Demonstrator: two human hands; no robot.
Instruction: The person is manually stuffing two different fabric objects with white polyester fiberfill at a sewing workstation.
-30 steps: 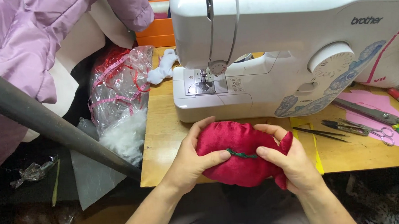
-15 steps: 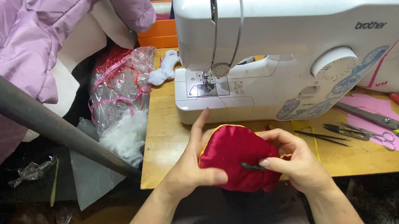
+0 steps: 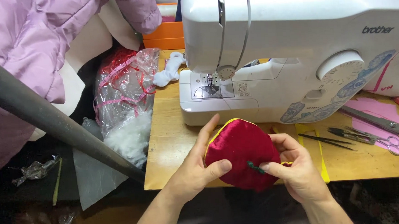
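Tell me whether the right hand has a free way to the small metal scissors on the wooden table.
Probably yes: the right hand holds the red satin pouch, but bare table lies between it and the scissors.

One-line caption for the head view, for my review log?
Both hands, left hand and right hand, hold a red satin pouch before a white sewing machine on a wooden table.

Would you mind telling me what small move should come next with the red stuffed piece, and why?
Probably tuck the dark green bit in: the right hand pinches it against the red stuffed piece, which the left hand steadies at the table's edge.
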